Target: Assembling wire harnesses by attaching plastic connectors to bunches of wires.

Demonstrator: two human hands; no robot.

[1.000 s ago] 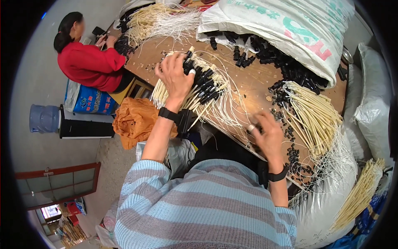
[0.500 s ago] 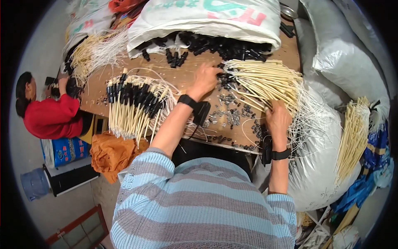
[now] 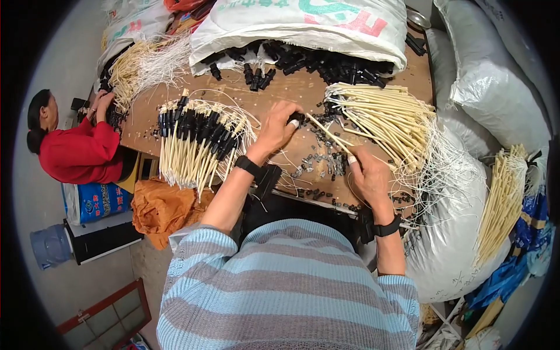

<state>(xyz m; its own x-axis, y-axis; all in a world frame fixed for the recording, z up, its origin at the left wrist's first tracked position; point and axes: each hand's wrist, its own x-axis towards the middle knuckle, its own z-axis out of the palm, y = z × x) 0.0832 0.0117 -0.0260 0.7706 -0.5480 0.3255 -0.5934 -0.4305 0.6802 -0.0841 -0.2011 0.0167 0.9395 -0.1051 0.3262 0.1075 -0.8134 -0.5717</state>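
A single cream sleeved wire runs slantwise between my hands. My right hand is closed on its near end. At its far end my left hand pinches a small black plastic fitting; whether wire and fitting are joined I cannot tell. A fanned bundle of similar cream wires, with thin white strands at the ends, lies just beyond my right hand. To the left of my left hand rests another bundle, its wires fitted with black plastic pieces.
Small dark and clear bits are scattered on the brown table. A white woven sack spills black fittings at the back. Bulging silvery sacks flank the right side. A person in red works at the far left.
Both hands have drawn back from the bundle, my right one moving slightly left. One wire is now apart from the bundle, held between them, with a black fitting in my left fingers.
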